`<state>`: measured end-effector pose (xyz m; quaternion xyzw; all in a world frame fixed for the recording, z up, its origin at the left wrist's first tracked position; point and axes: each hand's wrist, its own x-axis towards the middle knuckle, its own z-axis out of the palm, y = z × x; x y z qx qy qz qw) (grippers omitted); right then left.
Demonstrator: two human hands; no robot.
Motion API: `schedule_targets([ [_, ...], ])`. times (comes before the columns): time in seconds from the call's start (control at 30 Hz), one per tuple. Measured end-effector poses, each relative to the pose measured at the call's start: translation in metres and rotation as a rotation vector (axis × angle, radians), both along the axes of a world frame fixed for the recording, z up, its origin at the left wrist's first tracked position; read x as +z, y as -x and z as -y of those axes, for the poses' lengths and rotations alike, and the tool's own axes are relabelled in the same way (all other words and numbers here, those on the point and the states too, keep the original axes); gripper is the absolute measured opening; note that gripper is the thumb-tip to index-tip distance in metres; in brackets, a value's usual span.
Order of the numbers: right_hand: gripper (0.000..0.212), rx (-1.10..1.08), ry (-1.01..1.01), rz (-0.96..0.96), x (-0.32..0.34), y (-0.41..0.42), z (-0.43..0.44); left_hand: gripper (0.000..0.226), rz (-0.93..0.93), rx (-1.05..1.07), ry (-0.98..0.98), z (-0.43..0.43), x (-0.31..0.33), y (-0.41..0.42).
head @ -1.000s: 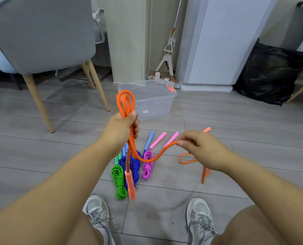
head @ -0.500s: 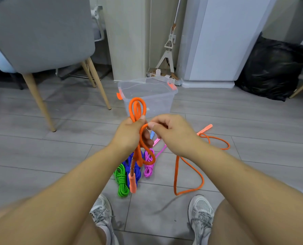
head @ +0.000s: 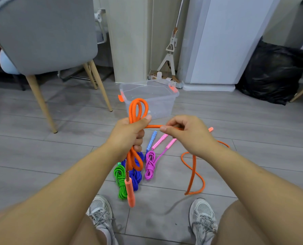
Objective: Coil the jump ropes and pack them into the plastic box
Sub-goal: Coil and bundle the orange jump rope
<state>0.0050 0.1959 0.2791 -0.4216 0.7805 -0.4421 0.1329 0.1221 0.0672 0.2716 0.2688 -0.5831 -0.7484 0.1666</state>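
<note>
Gripping the orange jump rope (head: 131,112) in a tight fist, the left hand (head: 127,137) holds it up in front of the person. Two loops of the rope stick up above the fist, and more loops hang down under it. One orange handle (head: 130,193) dangles at the bottom, in front of the ropes on the floor (head: 41,156). A short bit of the orange rope goes straight across from the left hand to the right hand (head: 189,137). The right hand pinches that bit between its thumb and curled fingers, close beside the left hand but not touching it. From the right hand the rest of the rope drops down and lies in wiggly bends on the floor, near the right shoe (head: 202,216). The other orange handle (head: 210,129) lies on the floor just past the right hand. The plastic box (head: 164,106) stands on the floor a little way beyond the hands. It is see-through, has orange clips, and its top is open. Three more ropes lie coiled on the floor between the hands and the feet: a green rope (head: 120,183), a blue rope (head: 136,177) and a pink rope (head: 149,165). They lie side by side. A grey chair (head: 44,32) stands to the left, and a black bag (head: 274,73) sits far off to the right.
</note>
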Motion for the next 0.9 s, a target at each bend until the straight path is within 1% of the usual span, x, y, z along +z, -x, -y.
schedule_targets([
  [0.13, 0.016, -0.046, -0.036, -0.043, -0.003, 0.021, -0.023, 0.031, -0.051, 0.065, 0.035, 0.018, 0.004, -0.008],
  [0.23, 0.016, -0.084, -0.043, -0.052, -0.007, 0.037, -0.041, 0.031, -0.053, 0.133, 0.031, 0.027, 0.007, -0.011],
  [0.3, 0.017, -0.090, -0.060, -0.060, -0.010, 0.041, -0.049, 0.030, -0.032, 0.130, 0.034, 0.026, 0.007, -0.011],
  [0.37, 0.019, -0.086, -0.054, -0.111, -0.013, 0.038, -0.051, 0.034, -0.019, 0.094, 0.023, 0.020, 0.006, -0.009],
  [0.43, 0.022, -0.079, -0.039, -0.178, -0.013, 0.030, -0.048, 0.028, -0.022, 0.074, 0.001, 0.012, 0.006, -0.007],
  [0.47, 0.022, -0.076, -0.020, -0.181, -0.013, 0.026, -0.044, 0.023, -0.024, 0.074, 0.000, 0.008, 0.006, -0.006],
  [0.5, 0.022, -0.073, 0.008, -0.149, -0.012, 0.021, -0.040, 0.019, -0.026, 0.076, 0.005, 0.006, 0.007, -0.005],
  [0.6, 0.022, -0.093, 0.092, 0.024, -0.010, 0.006, -0.024, 0.020, -0.041, 0.078, 0.012, 0.000, 0.007, -0.002],
  [0.67, 0.022, -0.086, 0.116, 0.070, -0.008, -0.003, -0.013, 0.019, -0.052, 0.084, 0.018, -0.003, 0.008, 0.000],
  [0.8, 0.004, 0.000, 0.118, 0.053, -0.005, -0.019, 0.005, 0.018, -0.072, 0.111, 0.026, -0.003, 0.007, 0.003],
  [0.9, 0.015, 0.050, 0.104, -0.013, -0.003, -0.028, 0.014, 0.017, -0.092, 0.150, 0.033, -0.001, 0.007, 0.002],
])
